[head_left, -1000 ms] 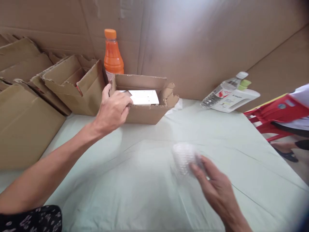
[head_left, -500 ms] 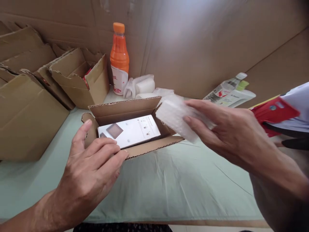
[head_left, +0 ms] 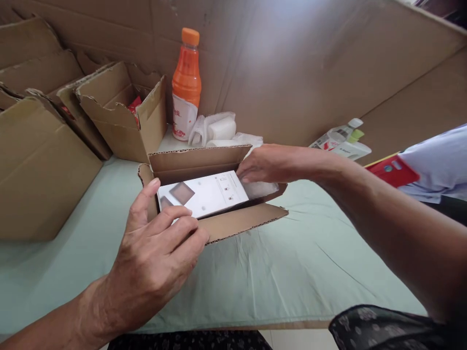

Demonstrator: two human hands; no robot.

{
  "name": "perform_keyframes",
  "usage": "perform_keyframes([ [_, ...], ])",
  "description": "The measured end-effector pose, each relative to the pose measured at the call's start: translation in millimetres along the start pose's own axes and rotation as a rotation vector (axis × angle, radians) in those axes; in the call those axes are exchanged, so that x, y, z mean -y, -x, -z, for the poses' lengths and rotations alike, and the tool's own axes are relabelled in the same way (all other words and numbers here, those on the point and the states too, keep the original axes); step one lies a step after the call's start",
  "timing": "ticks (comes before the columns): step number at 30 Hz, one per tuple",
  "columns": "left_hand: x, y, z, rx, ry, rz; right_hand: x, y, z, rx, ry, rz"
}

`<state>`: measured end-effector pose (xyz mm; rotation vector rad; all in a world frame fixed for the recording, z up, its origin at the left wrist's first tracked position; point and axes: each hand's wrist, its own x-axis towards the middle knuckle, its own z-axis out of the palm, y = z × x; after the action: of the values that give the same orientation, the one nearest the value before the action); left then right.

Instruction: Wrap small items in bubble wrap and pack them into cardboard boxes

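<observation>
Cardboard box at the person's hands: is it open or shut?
Open: the cardboard box has its near flap folded outward, the white box shows inside, and the right hand is at the right end.

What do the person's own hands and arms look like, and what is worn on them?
Both the left hand and the right hand are gloveless, with bare forearms. No watch or bracelet shows. Near the right elbow hangs a loose black sleeve with a pale, flower-like print; the left sleeve is out of view.
</observation>
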<state>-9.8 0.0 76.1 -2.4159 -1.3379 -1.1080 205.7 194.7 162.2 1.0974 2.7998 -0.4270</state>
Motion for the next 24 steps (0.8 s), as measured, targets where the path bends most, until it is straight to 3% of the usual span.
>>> perform_keyframes([
  [3, 1.8, -0.5, -0.9, -0.004, 0.008, -0.021, -3.2, 15.0, 1.5, 0.226, -0.004, 0.012],
  [7, 6.0, 0.4, -0.5, 0.025, -0.01, -0.064, 0.8, 24.2, -5.4, 0.125, 0.095, -0.084],
  [10, 6.5, 1.6, 0.2, 0.058, -0.039, -0.063, 9.9, 20.6, -9.6, 0.174, 0.157, -0.139],
  [13, 3.2, 2.0, 0.3, 0.076, -0.072, -0.042, 16.7, 15.8, -12.7, 0.203, 0.231, -0.126],
  [16, -1.9, 2.9, 2.2, 0.082, -0.094, -0.026, 17.5, 13.6, -17.0, 0.141, 0.311, -0.104],
  [19, -4.4, 12.0, 8.6, 0.03, -0.062, 0.046, 12.3, 26.3, -19.5, -0.051, 0.294, -0.111],
  [22, -0.1, 36.3, 13.4, -0.152, -0.032, 0.216, 0.6, 66.0, -28.2, -0.479, 0.147, -0.106],
  [24, 4.4, 58.2, 9.8, -0.271, 0.001, 0.352, -9.8, 98.7, -46.2, -0.76, 0.015, -0.154],
])
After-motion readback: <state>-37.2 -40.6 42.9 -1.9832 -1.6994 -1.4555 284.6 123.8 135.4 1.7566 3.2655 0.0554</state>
